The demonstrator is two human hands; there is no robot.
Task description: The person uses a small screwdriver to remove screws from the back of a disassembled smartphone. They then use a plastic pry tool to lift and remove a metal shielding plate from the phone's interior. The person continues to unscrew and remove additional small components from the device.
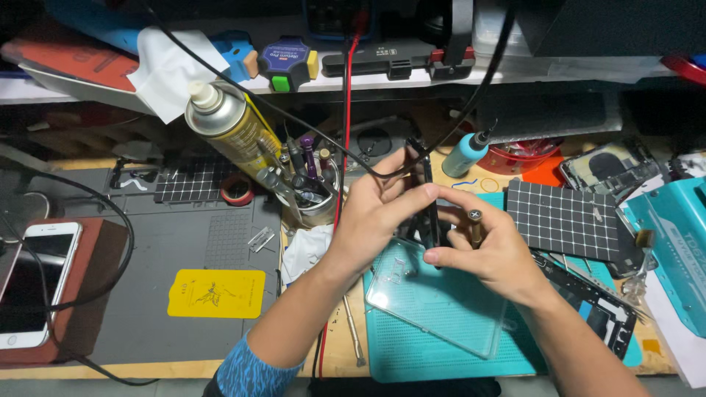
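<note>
White smartphone (33, 283) on a brown pad at far left; yellow flat card (215, 293) on the grey work mat (184, 242); silver spray can (228, 126) tilted, upper left of centre. Left hand (375, 209), centre, fingers closed on a thin black phone frame (429, 198) held edge-on. Right hand (489, 254) pinches its lower edge, also gripping a small screwdriver (475, 224). Clear plastic tray (441, 301) below, black grid pad (562, 217) right.
</note>
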